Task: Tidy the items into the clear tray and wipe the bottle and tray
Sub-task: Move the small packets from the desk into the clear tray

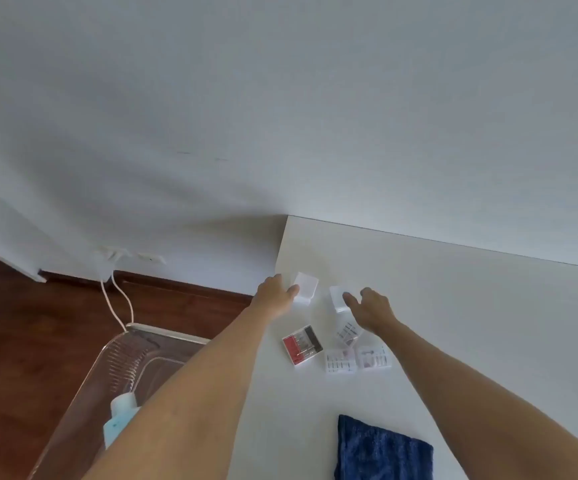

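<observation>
On the white table [454, 306] lie two small white boxes and several small clear cases. My left hand [275, 294] grips the left white box [305, 287] near the table's left edge. My right hand [372, 308] has its fingers on the right white box [338, 297]. Nearer to me lie a case with a red and black insert [302, 344] and three clear cases [348, 332] [339, 361] [373, 356]. The clear tray [118, 355] sits lower left, beyond the table edge, holding a bottle of blue liquid [119, 415]. My left arm hides part of the tray.
A folded dark blue cloth [381, 448] lies at the table's near edge. A white wall stands behind the table. Dark wooden floor [38, 323] lies to the left, with white cables [118, 303] running from wall sockets down to the tray.
</observation>
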Demonstrator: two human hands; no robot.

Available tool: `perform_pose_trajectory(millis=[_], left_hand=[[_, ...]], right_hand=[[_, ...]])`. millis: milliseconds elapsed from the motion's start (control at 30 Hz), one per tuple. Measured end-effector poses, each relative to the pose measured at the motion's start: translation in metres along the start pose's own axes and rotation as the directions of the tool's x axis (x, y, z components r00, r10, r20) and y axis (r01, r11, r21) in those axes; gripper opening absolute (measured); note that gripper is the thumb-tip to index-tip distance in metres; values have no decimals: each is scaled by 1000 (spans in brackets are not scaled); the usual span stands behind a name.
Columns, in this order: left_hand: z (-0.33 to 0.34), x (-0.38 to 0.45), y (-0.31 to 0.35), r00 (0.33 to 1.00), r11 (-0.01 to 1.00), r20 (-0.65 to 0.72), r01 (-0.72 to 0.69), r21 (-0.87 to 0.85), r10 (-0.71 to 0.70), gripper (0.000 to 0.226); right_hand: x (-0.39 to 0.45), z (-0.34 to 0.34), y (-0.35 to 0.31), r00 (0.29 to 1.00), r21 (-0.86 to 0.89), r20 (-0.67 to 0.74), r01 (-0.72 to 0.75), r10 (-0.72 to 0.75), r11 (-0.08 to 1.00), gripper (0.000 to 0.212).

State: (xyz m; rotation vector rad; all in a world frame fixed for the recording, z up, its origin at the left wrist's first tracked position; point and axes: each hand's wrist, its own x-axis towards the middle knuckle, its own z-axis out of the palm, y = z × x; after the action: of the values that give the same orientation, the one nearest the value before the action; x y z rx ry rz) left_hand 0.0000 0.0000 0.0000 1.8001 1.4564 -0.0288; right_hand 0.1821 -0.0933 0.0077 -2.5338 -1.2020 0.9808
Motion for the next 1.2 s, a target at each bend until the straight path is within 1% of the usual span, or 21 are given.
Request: perform_pose_trajectory(millis=[67,133,233,367,433,567,633,733,800,900,967,1067,1200], left_hand=[[4,7,6,999,999,-23,30,-36,-31,54],[8,13,11,998,997,-45,48,-52,-50,54],[18,21,15,994,997,-86,64,-36,-67,53],[21,28,21,992,996,-104,81,24,-78,49],[23,31,24,988,994,-110,106,7,-105,49],[23,39,25,980,982,-68,182,-48,-185,53],[21,42,25,977,977,-35,206,-62,-209,59],[20,47,26,980,980,24,198,-31,-198,70],[19,50,26,979,980,62,197,0,-197,72],[19,54,27,976,980,114,179,82,-187,73],[20,55,28,974,975,118,181,127,-196,72],[27,53,31,976,967,76,187,176,-202,69],[35,48,32,986,975,42,151,162,-160,59]], right_hand=[[11,4,-4,999,37,-9,-35,36,999,57],[18,6,-10,999,57,11,-51,50,997,58],[27,11,-14,999,54,30,-46,45,997,57],[35,12,-15,997,37,52,-57,55,998,54],[37,12,-14,997,26,58,-58,57,998,55],[42,13,-9,992,102,81,-101,93,990,55],[44,14,-9,991,123,88,-109,98,986,58],[47,13,-6,990,158,105,-112,96,981,62],[49,13,-4,987,188,125,-122,99,975,63],[51,14,-3,988,184,124,-109,87,977,63],[51,15,-3,992,166,105,-85,68,982,60],[50,17,-5,995,161,75,-71,59,984,50],[48,17,-7,996,195,73,-58,44,979,47]])
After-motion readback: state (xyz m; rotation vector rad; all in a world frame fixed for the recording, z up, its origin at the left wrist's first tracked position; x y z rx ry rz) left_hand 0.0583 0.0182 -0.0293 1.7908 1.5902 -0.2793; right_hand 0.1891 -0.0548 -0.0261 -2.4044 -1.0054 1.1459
